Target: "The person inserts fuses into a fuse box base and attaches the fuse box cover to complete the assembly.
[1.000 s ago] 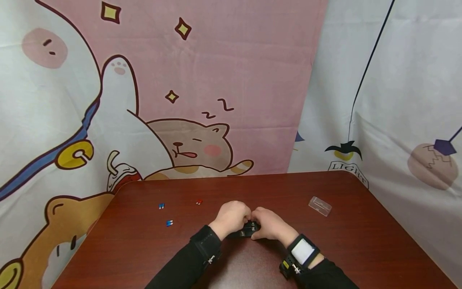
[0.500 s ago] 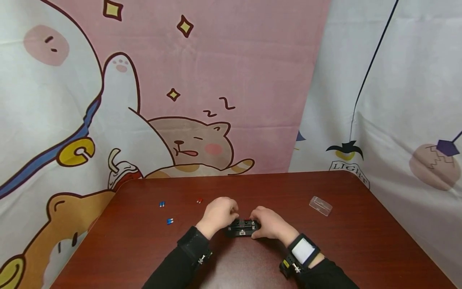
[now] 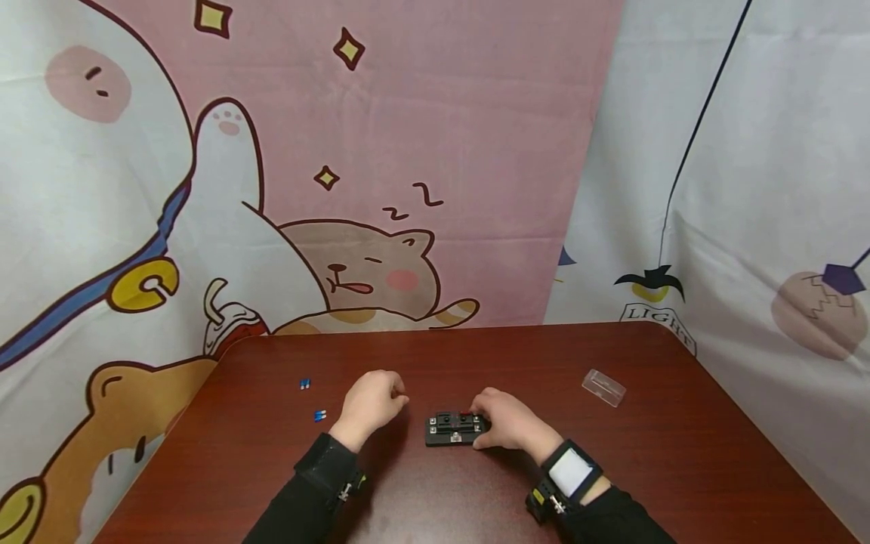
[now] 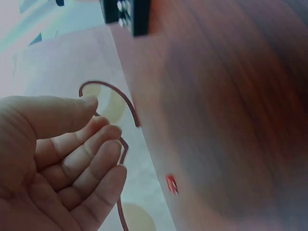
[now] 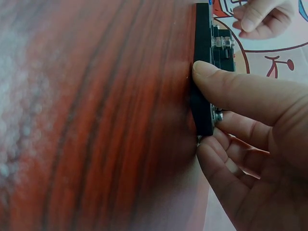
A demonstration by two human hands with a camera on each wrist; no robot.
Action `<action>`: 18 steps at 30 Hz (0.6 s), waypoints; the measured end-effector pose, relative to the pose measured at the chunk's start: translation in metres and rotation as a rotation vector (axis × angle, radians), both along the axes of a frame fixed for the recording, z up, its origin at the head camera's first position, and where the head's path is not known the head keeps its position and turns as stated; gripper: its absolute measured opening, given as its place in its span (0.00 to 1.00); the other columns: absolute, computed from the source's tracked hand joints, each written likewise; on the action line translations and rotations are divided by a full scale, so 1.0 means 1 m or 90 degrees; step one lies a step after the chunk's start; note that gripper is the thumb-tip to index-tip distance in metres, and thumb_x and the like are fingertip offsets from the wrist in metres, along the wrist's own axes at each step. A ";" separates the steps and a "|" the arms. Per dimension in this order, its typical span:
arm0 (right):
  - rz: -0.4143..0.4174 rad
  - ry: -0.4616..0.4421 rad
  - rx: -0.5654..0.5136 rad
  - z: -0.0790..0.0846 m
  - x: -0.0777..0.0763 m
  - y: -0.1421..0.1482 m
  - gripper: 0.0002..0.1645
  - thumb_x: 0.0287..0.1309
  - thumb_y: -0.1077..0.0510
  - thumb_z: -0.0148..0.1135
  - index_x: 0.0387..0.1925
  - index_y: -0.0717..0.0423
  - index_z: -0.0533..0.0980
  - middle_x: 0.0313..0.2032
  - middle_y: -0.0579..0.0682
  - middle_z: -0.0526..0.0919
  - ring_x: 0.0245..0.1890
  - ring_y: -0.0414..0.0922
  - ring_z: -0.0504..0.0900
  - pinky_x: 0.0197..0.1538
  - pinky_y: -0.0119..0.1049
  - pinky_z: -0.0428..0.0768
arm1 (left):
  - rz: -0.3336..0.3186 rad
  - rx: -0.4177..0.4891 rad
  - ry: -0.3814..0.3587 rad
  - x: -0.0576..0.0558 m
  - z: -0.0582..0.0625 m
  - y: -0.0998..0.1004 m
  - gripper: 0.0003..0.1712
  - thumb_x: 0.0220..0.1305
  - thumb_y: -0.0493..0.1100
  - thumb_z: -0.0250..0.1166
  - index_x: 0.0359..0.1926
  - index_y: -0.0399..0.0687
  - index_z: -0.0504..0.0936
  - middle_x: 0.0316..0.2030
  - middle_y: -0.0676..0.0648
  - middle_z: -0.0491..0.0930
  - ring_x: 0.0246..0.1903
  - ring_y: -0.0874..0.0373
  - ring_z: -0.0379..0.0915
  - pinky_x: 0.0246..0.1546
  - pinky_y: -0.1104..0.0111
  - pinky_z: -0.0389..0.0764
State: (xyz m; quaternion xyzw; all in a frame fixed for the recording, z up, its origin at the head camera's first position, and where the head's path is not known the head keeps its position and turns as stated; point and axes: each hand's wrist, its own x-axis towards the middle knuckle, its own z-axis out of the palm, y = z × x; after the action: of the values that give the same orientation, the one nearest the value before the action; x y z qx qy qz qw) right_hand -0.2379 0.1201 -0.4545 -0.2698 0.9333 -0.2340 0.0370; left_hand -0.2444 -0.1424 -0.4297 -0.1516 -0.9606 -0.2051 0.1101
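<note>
A small black fuse block [image 3: 445, 431] with metal screw terminals lies on the table, and a bit of red shows at its back edge. My right hand [image 3: 510, 421] grips its right end, thumb [image 5: 216, 82] on the near side and fingers at the far side and end. To the left of the block, my left hand [image 3: 370, 404] is apart from it in the air. In the left wrist view its fingers [image 4: 98, 183] are loosely curled with nothing between them. Beyond that hand is a red blade fuse [image 4: 172, 184], hidden behind the hand in the head view.
Small blue blade fuses [image 3: 305, 384] lie at the left of the table [image 3: 612, 468], with more blue fuses [image 3: 320, 415] a little nearer. A clear plastic case [image 3: 603, 387] lies at the back right. A printed cloth [image 3: 503, 151] hangs behind the table.
My left hand has come off the fuse block and moved left, so it now covers the red fuses in the head view. My right hand has kept its grip on the block.
</note>
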 end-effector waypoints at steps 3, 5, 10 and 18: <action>-0.001 0.000 0.000 0.001 0.000 0.000 0.24 0.40 0.55 0.82 0.38 0.54 0.79 0.37 0.46 0.76 0.35 0.43 0.74 0.43 0.45 0.77 | 0.017 0.001 -0.009 0.001 0.001 -0.011 0.06 0.54 0.39 0.75 0.29 0.46 0.84 0.25 0.52 0.79 0.23 0.60 0.69 0.25 0.64 0.73; -0.003 -0.003 -0.002 0.001 0.000 0.001 0.24 0.39 0.55 0.82 0.38 0.54 0.79 0.37 0.46 0.76 0.35 0.43 0.74 0.43 0.45 0.76 | 0.028 0.001 -0.012 0.002 0.001 -0.019 0.06 0.54 0.39 0.75 0.29 0.46 0.84 0.25 0.52 0.80 0.23 0.60 0.69 0.24 0.64 0.73; -0.008 -0.010 -0.003 0.001 0.001 0.000 0.23 0.39 0.55 0.82 0.38 0.54 0.79 0.37 0.46 0.75 0.35 0.43 0.74 0.43 0.46 0.76 | 0.081 0.012 -0.034 0.004 0.002 -0.040 0.06 0.55 0.41 0.75 0.31 0.46 0.85 0.27 0.51 0.81 0.23 0.59 0.69 0.23 0.63 0.71; -0.005 -0.007 -0.003 0.001 0.001 -0.001 0.24 0.39 0.55 0.83 0.38 0.53 0.79 0.36 0.46 0.75 0.35 0.43 0.74 0.42 0.45 0.76 | 0.158 0.018 -0.066 0.008 0.003 -0.076 0.06 0.56 0.42 0.73 0.32 0.45 0.85 0.27 0.50 0.81 0.23 0.57 0.71 0.22 0.62 0.72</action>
State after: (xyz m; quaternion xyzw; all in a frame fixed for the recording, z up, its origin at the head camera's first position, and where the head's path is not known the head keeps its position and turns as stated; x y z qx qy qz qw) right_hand -0.2373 0.1195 -0.4538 -0.2648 0.9337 -0.2377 0.0401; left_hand -0.2364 -0.2180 -0.4270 -0.0193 -0.9734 -0.2108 0.0872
